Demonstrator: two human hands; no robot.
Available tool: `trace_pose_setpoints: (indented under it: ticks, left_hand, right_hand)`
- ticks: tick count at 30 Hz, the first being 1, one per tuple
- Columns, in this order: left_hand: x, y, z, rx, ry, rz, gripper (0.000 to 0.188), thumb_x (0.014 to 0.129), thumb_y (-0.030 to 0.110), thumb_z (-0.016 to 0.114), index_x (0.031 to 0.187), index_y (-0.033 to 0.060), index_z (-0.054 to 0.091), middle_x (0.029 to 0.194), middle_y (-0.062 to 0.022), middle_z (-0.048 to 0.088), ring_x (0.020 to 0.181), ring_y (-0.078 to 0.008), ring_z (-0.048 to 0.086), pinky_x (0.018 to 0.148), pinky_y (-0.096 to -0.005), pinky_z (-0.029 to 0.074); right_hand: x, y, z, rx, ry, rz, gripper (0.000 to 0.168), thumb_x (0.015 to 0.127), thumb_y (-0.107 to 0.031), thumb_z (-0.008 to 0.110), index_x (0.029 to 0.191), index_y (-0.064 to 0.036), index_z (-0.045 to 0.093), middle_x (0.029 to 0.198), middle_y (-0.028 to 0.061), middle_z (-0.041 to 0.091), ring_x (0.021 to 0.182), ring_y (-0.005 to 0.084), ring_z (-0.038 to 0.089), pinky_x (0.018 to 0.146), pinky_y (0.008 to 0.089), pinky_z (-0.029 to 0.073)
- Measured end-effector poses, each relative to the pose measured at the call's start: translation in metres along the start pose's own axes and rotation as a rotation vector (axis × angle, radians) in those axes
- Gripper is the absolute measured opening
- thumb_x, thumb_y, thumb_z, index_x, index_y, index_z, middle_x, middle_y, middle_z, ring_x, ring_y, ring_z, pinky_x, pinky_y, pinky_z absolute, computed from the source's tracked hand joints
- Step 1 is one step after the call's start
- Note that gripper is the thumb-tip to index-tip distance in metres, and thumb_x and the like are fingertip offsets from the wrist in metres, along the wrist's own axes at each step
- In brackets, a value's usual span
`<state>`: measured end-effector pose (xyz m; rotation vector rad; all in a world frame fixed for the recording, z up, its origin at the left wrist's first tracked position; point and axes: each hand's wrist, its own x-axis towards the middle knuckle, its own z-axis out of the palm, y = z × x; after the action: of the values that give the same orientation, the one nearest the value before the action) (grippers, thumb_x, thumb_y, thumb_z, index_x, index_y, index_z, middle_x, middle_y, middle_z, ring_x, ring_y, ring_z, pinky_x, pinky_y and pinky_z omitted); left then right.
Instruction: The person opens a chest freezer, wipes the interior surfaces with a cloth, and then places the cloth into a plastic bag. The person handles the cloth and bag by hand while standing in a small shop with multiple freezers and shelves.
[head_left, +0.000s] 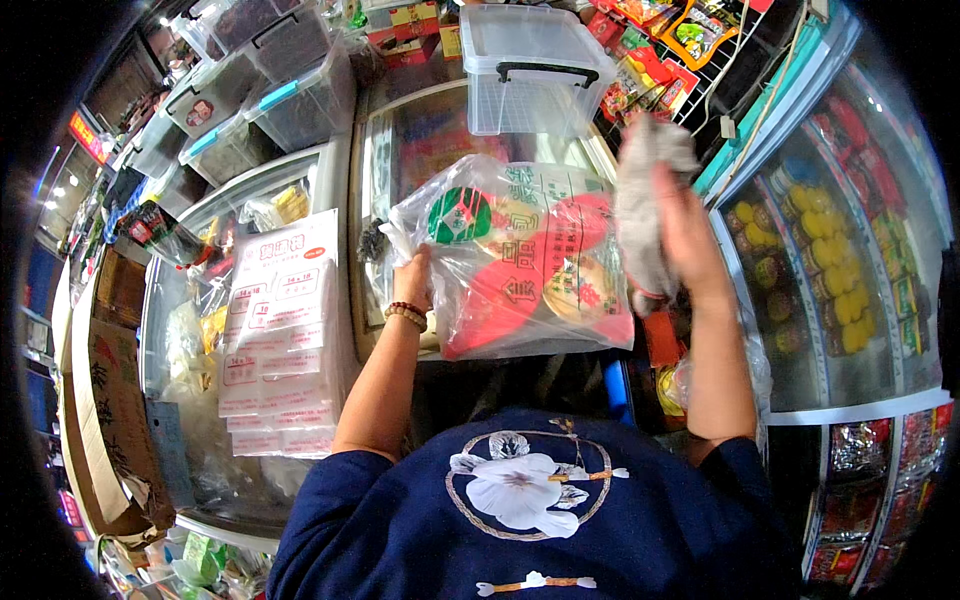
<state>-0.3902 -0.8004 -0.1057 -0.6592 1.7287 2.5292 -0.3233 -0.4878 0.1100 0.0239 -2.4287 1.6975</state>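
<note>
A clear plastic bag (517, 262) with green print lies over the front of a glass-topped chest freezer (362, 300). Red and pale packs (499, 300) show through its film. My left hand (414, 277), with beads at the wrist, grips the bag's left edge, where the film is bunched. At the bag's right side, my right hand (686, 225) is blurred and holds a crumpled grey cloth (646, 202). The cloth hides some of what lies behind it. Whether it touches the bag I cannot tell.
A lidded clear storage box (536, 67) stands on the freezer's far end. Printed plastic bag packs (281, 337) lie on another freezer at left, near a dark bottle (165, 232). More storage boxes (300, 97) are stacked behind. A glass-fronted display fridge (832, 247) borders the right.
</note>
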Motion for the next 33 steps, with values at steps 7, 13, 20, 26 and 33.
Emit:
trace_pose_setpoints:
  ticks: [7, 13, 20, 26, 33]
  left_hand:
    - [0.006, -0.003, 0.007, 0.178, 0.107, -0.043, 0.04, 0.075, 0.024, 0.064, 0.102, -0.0057, 0.058, 0.091, -0.0108, 0.061, 0.075, -0.0176, 0.056, 0.063, -0.0318, 0.045]
    - [0.018, -0.024, 0.002, 0.189, 0.201, 0.068, 0.038, 0.074, 0.019, 0.064, 0.1, -0.0088, 0.058, 0.094, -0.0155, 0.063, 0.082, -0.0195, 0.057, 0.072, -0.0335, 0.044]
    - [0.007, -0.021, 0.004, 0.084, 0.159, 0.069, 0.026, 0.075, 0.012, 0.061, 0.096, -0.0044, 0.06, 0.087, -0.0096, 0.063, 0.074, -0.0179, 0.057, 0.066, -0.0326, 0.044]
    - [-0.004, -0.008, 0.011, 0.035, 0.138, 0.018, 0.023, 0.074, 0.01, 0.059, 0.093, -0.0035, 0.06, 0.083, -0.0075, 0.061, 0.069, -0.0167, 0.054, 0.06, -0.0308, 0.043]
    - [0.012, -0.012, -0.002, 0.04, 0.028, -0.081, 0.024, 0.075, 0.018, 0.06, 0.089, -0.0014, 0.059, 0.075, -0.0076, 0.058, 0.062, -0.0192, 0.056, 0.051, -0.0331, 0.045]
  right_hand:
    - [0.002, 0.09, 0.154, -0.788, -0.236, -0.301, 0.066, 0.08, -0.059, 0.047, 0.114, -0.002, 0.049, 0.123, 0.0212, 0.045, 0.118, 0.0337, 0.038, 0.097, 0.0472, 0.027]
    - [-0.003, 0.126, 0.162, -1.037, -0.245, -0.454, 0.067, 0.08, -0.055, 0.046, 0.12, -0.002, 0.048, 0.135, 0.0181, 0.034, 0.131, 0.0291, 0.02, 0.105, 0.0457, 0.012]
    - [0.004, 0.147, 0.139, -1.002, -0.117, -0.425, 0.064, 0.086, -0.055, 0.035, 0.122, -0.003, 0.048, 0.135, 0.017, 0.036, 0.13, 0.0279, 0.025, 0.104, 0.0434, 0.014]
    - [0.011, 0.161, 0.108, -1.006, -0.101, -0.249, 0.06, 0.09, -0.05, 0.03, 0.129, -0.007, 0.04, 0.138, 0.0137, 0.032, 0.13, 0.0281, 0.023, 0.104, 0.0428, 0.013]
    - [0.031, 0.202, 0.062, -0.876, 0.028, -0.207, 0.037, 0.09, -0.035, 0.038, 0.104, -0.003, 0.052, 0.107, 0.0209, 0.054, 0.101, 0.0366, 0.048, 0.083, 0.0458, 0.038]
